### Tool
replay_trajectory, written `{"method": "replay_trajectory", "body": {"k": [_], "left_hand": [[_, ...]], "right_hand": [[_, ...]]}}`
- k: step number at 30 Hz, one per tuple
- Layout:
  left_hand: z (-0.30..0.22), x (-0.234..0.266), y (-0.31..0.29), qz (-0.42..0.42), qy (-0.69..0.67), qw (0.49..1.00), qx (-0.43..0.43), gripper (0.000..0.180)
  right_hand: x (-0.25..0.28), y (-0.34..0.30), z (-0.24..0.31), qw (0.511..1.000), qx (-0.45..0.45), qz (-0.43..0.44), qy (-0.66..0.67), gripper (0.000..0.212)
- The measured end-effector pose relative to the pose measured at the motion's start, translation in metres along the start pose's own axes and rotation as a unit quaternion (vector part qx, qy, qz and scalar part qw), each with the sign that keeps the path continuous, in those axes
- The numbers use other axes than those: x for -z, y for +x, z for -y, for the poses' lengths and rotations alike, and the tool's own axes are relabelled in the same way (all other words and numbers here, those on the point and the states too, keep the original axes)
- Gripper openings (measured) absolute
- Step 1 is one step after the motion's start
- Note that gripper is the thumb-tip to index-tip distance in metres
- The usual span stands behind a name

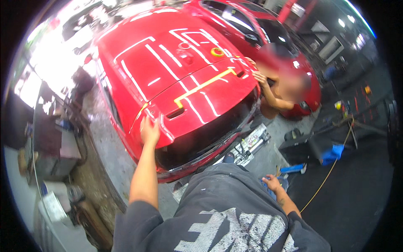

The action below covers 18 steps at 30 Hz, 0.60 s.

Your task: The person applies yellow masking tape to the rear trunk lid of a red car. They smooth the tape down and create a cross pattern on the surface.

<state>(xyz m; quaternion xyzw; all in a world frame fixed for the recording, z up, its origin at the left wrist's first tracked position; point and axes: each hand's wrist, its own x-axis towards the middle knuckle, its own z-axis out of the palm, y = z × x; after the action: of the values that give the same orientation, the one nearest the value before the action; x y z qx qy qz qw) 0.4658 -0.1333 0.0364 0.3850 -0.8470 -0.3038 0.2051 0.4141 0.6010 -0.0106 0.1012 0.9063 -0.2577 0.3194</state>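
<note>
My left hand (150, 131) reaches to the near left corner of a red car's (168, 80) roof-edge panel. Its fingers, a little blurred, are stretched out against the red surface. My right hand (273, 183) hangs low beside my body, its fingers loosely apart with nothing visible in them. A strip of yellow tape (204, 86) runs across the panel, between two dark slots near its ends. On the roof lie a yellow tape roll (217, 52) and a pale ring (184, 45). Another person's hand (260, 77) rests on the panel's right end.
A second red car (235, 21) stands behind, to the right. Below the rear window sits a silver floor jack (254, 140). Right of me are a blue tool (294, 169), a blue cloth (332, 154) and a yellowish cord (325, 180). A grey metal cabinet (52, 161) stands at left.
</note>
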Motion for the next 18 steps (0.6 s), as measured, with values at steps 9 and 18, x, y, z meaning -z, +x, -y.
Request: {"method": "replay_trajectory", "body": {"k": [9,18], "left_hand": [[0.058,0.005,-0.125,-0.045,-0.025,0.994,0.095,0.028],[0.052,0.023,-0.151,0.037,-0.026,0.992,0.115,0.022]], "right_hand": [[-0.066,-0.015,-0.030,0.998,-0.042,0.053,0.001,0.068],[-0.110,-0.019,-0.036,0.989,-0.014,0.041,0.145,0.064]]}}
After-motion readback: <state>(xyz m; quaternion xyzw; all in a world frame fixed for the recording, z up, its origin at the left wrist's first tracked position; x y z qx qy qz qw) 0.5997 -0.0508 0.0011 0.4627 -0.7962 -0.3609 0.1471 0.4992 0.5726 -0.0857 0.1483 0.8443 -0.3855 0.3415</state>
